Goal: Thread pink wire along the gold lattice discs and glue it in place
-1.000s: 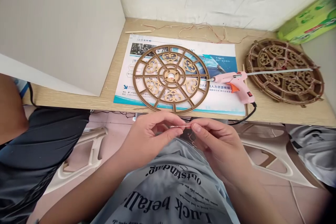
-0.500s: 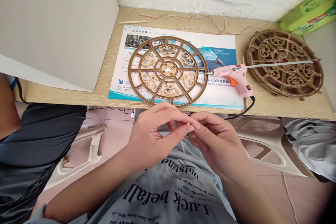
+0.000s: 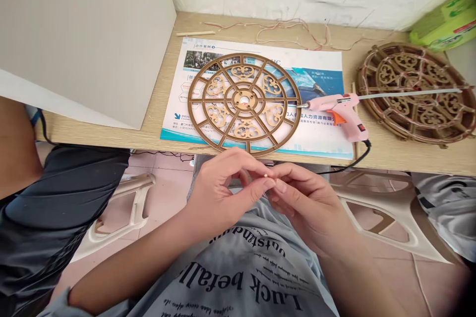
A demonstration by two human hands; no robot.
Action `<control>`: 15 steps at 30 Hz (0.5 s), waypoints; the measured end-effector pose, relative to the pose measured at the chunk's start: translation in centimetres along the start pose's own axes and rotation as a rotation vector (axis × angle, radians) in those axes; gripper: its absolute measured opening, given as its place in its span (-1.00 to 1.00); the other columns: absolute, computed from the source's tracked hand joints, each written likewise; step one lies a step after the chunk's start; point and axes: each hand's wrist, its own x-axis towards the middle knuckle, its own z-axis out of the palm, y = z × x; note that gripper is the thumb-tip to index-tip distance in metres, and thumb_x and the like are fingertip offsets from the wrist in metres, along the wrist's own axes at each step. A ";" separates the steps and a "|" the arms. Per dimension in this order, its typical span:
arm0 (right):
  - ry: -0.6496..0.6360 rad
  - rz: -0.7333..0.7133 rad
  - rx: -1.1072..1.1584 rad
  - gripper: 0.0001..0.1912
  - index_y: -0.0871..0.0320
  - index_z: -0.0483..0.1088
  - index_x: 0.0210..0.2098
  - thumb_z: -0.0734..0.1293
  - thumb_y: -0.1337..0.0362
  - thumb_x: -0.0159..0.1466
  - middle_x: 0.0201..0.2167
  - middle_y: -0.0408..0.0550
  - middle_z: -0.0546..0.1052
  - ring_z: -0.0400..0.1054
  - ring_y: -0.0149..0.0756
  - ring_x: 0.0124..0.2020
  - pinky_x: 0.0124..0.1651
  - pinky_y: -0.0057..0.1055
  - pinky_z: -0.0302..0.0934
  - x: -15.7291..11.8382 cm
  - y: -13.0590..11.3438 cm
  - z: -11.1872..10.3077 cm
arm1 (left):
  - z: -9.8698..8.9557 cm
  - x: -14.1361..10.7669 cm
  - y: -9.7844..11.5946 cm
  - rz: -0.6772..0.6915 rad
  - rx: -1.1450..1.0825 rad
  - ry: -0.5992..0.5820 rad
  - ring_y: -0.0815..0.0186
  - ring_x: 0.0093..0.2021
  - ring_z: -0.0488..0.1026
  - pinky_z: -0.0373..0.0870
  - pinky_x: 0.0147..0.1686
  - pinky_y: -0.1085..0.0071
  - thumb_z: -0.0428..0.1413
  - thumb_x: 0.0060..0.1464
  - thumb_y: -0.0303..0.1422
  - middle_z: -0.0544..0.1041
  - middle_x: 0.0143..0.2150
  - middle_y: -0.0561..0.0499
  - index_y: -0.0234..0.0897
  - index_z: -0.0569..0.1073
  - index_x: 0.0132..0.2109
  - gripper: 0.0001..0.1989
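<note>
In front of my shirt, just below the table's edge, my left hand pinches a tiny yellowish piece between thumb and forefinger. Its kind is too small to make out. My right hand meets it fingertip to fingertip, thumb and forefinger pressed together; whatever those fingers grip is hidden. Just beyond both hands, a round bronze-coloured openwork frame with spokes and scroll ornaments lies flat on a printed sheet. A pink glue gun rests to its right, nozzle against the rim and a glue stick out the back.
More bronze frames, stacked and strung with thin wire, lie at the right. Loose wires trail along the wall. A green packet sits at the back right, and a pale panel blocks the left. People sit on both sides.
The view has swung slightly left, so the table's contents appear further right. My right fingertips have shifted a little, with the forefinger more bent; both hands stay together around the tiny yellowish piece.
</note>
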 end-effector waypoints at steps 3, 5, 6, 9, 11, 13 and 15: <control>-0.002 -0.082 -0.234 -0.93 -0.01 0.67 -0.19 0.55 0.16 0.40 -0.34 -0.16 0.54 0.31 -0.45 -0.33 -0.26 -0.51 0.23 0.3 -0.2 -0.3 | -0.6 -1.2 -0.8 -0.184 -0.089 -0.006 0.46 -0.20 0.55 0.51 -0.22 0.58 0.33 0.32 -0.40 0.64 -0.20 0.04 -0.21 0.65 -0.12 -0.98; -0.063 -0.069 -0.379 -0.89 0.02 0.65 -0.19 0.51 0.15 0.43 -0.32 -0.13 0.56 0.33 -0.41 -0.30 -0.24 -0.47 0.24 0.5 -0.6 -0.4 | -0.9 -2.0 -1.3 -0.337 -0.178 0.004 0.47 -0.24 0.54 0.51 -0.23 0.59 0.34 0.32 -0.31 0.63 -0.24 0.04 -0.23 0.64 -0.16 -0.91; -0.093 -0.048 -0.445 -0.86 0.05 0.65 -0.18 0.49 0.13 0.44 -0.32 -0.12 0.55 0.32 -0.40 -0.31 -0.27 -0.46 0.22 0.6 -0.8 -0.4 | -1.1 -2.3 -1.5 -0.411 -0.222 0.002 0.46 -0.25 0.54 0.50 -0.26 0.59 0.34 0.32 -0.27 0.62 -0.26 0.03 -0.24 0.64 -0.17 -0.86; -0.081 -0.015 -0.596 -0.73 0.12 0.62 -0.23 0.43 0.06 0.46 -0.39 -0.08 0.53 0.25 -0.39 -0.41 -0.39 -0.42 0.11 1.1 -1.1 -0.2 | -2.4 -2.6 -1.7 -0.560 -0.243 -0.019 0.40 -0.26 0.58 0.49 -0.33 0.58 0.35 0.30 -0.17 0.63 -0.25 -0.01 -0.26 0.64 -0.12 -0.76; -0.003 -0.018 -0.639 -0.68 0.15 0.59 -0.29 0.42 0.03 0.44 -0.41 -0.06 0.53 0.25 -0.37 -0.43 -0.42 -0.40 0.10 1.7 -1.1 0.0 | -3.8 -2.5 -1.7 -0.620 -0.174 0.032 0.36 -0.27 0.62 0.50 -0.35 0.57 0.35 0.29 -0.12 0.66 -0.23 -0.06 -0.27 0.65 -0.08 -0.71; 0.060 -0.025 -0.657 -0.67 0.15 0.54 -0.34 0.42 0.03 0.41 -0.43 -0.05 0.52 0.26 -0.36 -0.45 -0.43 -0.40 0.11 2.6 -1.2 0.2 | -5.3 -2.3 -1.8 -0.704 -0.141 0.132 0.33 -0.32 0.63 0.48 -0.39 0.56 0.36 0.25 -0.03 0.68 -0.25 -0.11 -0.30 0.66 -0.12 -0.62; 0.088 -0.026 -0.665 -0.67 0.14 0.50 -0.39 0.43 0.05 0.38 -0.52 -0.09 0.46 0.21 -0.39 -0.51 -0.47 -0.42 0.07 3.5 -1.3 0.4 | -6.3 -2.1 -2.0 -0.806 -0.153 0.190 0.29 -0.35 0.64 0.47 -0.43 0.53 0.36 0.20 0.06 0.68 -0.27 -0.17 -0.33 0.67 -0.17 -0.52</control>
